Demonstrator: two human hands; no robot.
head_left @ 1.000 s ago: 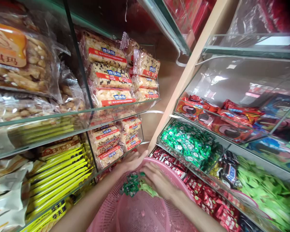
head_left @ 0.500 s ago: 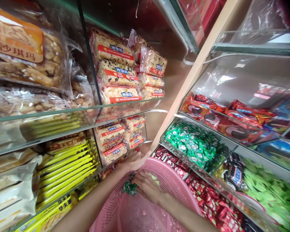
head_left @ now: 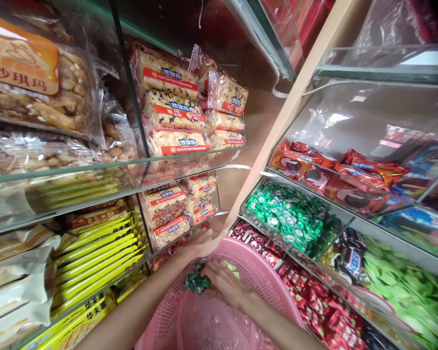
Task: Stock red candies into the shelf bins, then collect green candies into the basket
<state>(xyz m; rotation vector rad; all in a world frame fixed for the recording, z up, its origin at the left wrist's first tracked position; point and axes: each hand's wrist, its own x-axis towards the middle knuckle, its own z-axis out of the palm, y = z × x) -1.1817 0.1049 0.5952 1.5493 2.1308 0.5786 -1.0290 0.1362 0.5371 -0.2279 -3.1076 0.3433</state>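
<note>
A pink mesh plastic basket (head_left: pixel 282 287) is in front of me at the bottom middle. My left hand (head_left: pixel 203 243) is at its far left rim, closed on the edge; part of its fingers is hidden. Inside the basket my right hand (head_left: pixel 222 283) is closed around a bunch of small green-wrapped candies (head_left: pixel 196 282), which stick out on its left side. Behind its knuckles lies a pale green wrapper (head_left: pixel 230 265). A small pink piece (head_left: pixel 216 319) shows lower in the basket.
Glass shelf edges (head_left: pixel 190 160) run close on the left, under packaged sachima bars (head_left: pixel 175 109) and above yellow wafer packs (head_left: pixel 102 257). To the right are bins of green candies (head_left: pixel 284 214), red packets (head_left: pixel 314 301) and light green packets (head_left: pixel 401 277). A wooden post (head_left: pixel 277 129) stands between.
My right hand has lifted slightly with the green candies, and more of the bunch shows beside its fingers. The left hand stays at the rim. The view has shifted a little.
</note>
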